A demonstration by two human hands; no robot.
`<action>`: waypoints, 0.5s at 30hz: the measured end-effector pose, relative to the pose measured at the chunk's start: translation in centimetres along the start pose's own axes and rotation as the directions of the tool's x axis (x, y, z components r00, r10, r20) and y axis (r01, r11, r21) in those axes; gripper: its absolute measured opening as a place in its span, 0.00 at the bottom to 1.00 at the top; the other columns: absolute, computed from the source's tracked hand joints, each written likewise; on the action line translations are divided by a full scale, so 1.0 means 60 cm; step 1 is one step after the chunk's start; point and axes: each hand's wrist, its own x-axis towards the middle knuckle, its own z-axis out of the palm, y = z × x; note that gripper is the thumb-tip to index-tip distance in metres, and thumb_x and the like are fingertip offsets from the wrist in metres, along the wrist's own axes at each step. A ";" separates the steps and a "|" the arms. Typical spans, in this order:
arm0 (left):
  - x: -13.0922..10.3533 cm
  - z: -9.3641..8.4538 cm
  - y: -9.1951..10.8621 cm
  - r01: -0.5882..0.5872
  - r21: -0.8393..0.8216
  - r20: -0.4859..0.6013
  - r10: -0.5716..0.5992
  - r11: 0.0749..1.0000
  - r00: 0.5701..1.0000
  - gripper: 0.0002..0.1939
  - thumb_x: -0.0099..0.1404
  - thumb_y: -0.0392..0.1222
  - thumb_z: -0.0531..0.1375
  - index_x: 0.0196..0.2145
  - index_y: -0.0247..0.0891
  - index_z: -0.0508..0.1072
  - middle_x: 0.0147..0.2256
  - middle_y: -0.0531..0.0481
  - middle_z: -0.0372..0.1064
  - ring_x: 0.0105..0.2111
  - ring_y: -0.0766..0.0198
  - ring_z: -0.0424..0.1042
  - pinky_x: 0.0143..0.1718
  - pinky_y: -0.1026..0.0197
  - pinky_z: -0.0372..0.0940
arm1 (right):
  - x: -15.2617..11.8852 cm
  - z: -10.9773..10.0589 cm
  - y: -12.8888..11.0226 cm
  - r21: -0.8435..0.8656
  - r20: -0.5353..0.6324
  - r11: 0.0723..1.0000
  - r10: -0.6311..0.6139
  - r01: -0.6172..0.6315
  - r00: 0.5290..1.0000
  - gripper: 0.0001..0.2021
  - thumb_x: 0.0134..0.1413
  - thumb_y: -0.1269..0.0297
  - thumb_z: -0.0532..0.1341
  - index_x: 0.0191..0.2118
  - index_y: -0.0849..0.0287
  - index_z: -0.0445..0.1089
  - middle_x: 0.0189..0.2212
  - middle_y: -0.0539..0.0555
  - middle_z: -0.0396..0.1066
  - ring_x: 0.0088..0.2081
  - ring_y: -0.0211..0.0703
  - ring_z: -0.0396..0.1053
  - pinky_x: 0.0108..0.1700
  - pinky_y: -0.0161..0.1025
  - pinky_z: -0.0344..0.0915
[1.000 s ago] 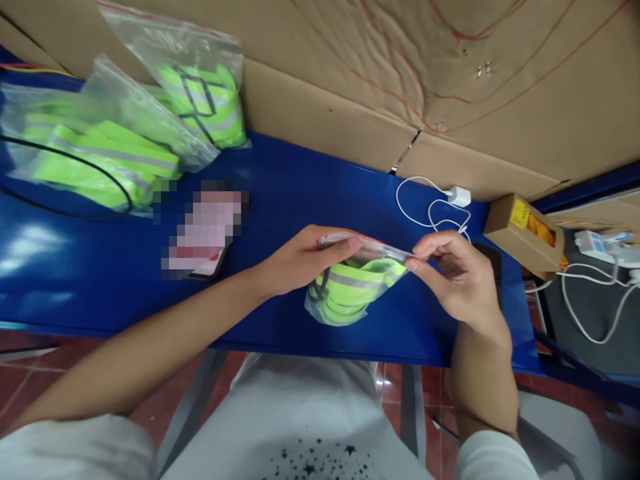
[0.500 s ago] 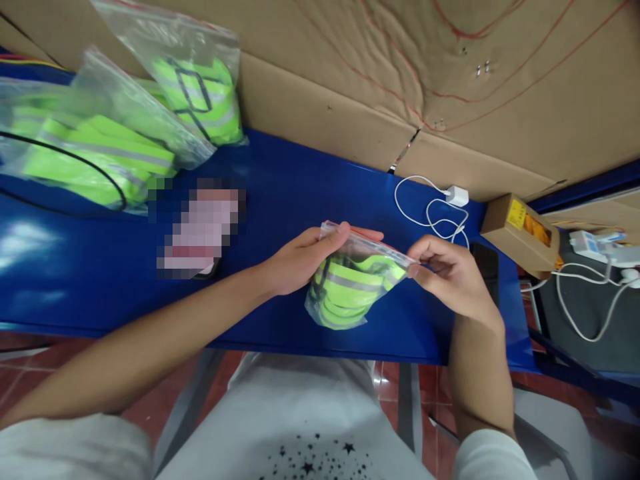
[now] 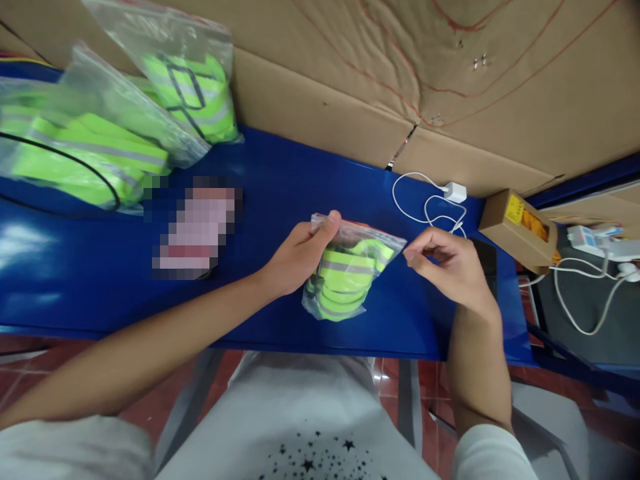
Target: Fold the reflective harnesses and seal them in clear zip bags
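A clear zip-lock bag (image 3: pixel 345 280) holds folded neon-green fabric with grey reflective strips and some black trim. My left hand (image 3: pixel 303 257) grips its upper left corner, thumb on the near face and the other fingers behind, mostly hidden. The red-edged zip strip runs along the top toward the right. Just beyond the bag's right corner is my right hand (image 3: pixel 447 267), thumb and forefinger tips pinched together with no bag between them. The bag tilts over the blue table (image 3: pixel 300 180); I cannot tell whether its bottom touches the surface.
Several more zip-lock bags of neon-green fabric (image 3: pixel 95 153) lie at the back left, a black cable across them. A pixelated phone-shaped object (image 3: pixel 197 230) is left of my hands. Behind my right hand are a white charger (image 3: pixel 455 192) with cable and a cardboard box (image 3: pixel 517 230).
My right hand has let go of the bag's right corner and a small gap has opened. The bag, still in my left hand, has shifted slightly left and up.
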 end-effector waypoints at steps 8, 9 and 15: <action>-0.001 -0.002 -0.005 -0.039 0.056 -0.027 0.041 0.998 0.999 0.30 0.70 0.68 0.58 0.45 0.36 0.83 0.36 0.45 0.82 0.37 0.55 0.82 0.37 0.60 0.76 | 0.009 0.025 0.009 0.070 -0.045 0.997 0.021 -0.017 0.999 0.04 0.62 0.64 0.67 0.39 0.56 0.73 0.28 0.47 0.70 0.28 0.33 0.67 0.29 0.32 0.64; -0.002 -0.002 -0.006 -0.039 0.063 -0.027 0.041 0.997 0.999 0.31 0.70 0.68 0.58 0.45 0.36 0.83 0.35 0.45 0.82 0.37 0.55 0.82 0.36 0.60 0.76 | 0.011 0.030 0.010 0.083 -0.057 0.996 0.021 -0.016 0.998 0.04 0.62 0.64 0.66 0.37 0.56 0.72 0.27 0.46 0.69 0.26 0.33 0.65 0.28 0.32 0.63; -0.004 0.004 -0.002 -0.038 0.062 -0.008 0.038 0.997 0.999 0.32 0.69 0.69 0.58 0.45 0.36 0.83 0.33 0.46 0.82 0.38 0.54 0.83 0.37 0.60 0.77 | 0.013 0.047 0.012 0.102 -0.134 0.995 0.002 0.012 0.991 0.06 0.60 0.68 0.64 0.32 0.56 0.68 0.25 0.46 0.66 0.25 0.33 0.61 0.26 0.32 0.59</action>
